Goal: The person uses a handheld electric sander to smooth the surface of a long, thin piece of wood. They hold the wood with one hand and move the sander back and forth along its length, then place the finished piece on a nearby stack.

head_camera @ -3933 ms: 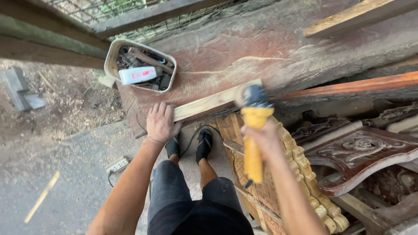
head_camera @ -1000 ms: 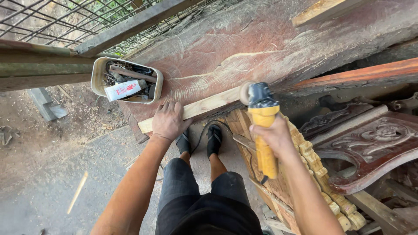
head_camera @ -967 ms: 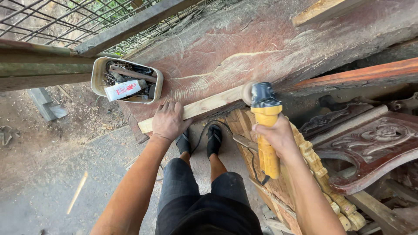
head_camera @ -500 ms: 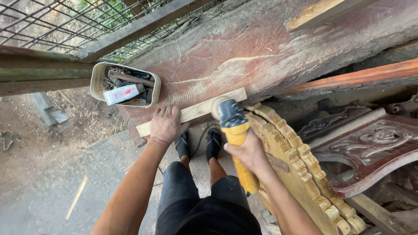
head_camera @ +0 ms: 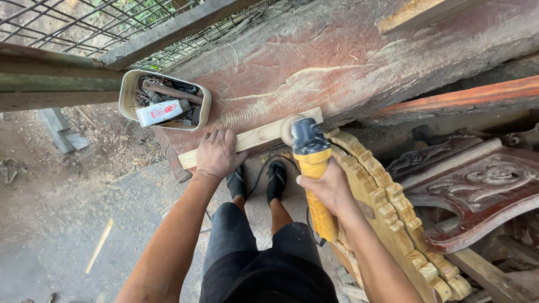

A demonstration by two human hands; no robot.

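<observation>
My left hand (head_camera: 218, 152) presses flat on a pale wooden strip (head_camera: 264, 134) that lies along the edge of a big reddish wood slab (head_camera: 337, 62). My right hand (head_camera: 330, 188) grips the yellow body of an angle grinder (head_camera: 310, 163). Its blue-grey head and sanding disc (head_camera: 289, 128) touch the strip near its right end. The grinder's black cord hangs down between my feet.
A cut plastic tub (head_camera: 163, 100) with tools and a tube rests on the slab's left end. Carved pale wood (head_camera: 393, 219) and dark carved furniture parts (head_camera: 483, 185) stand at my right. A wire fence (head_camera: 73, 22) runs behind. Concrete floor with wood scraps lies at left.
The grinder has moved left along the strip, from beyond its right end onto the strip itself. My left hand has stayed pressed on the strip.
</observation>
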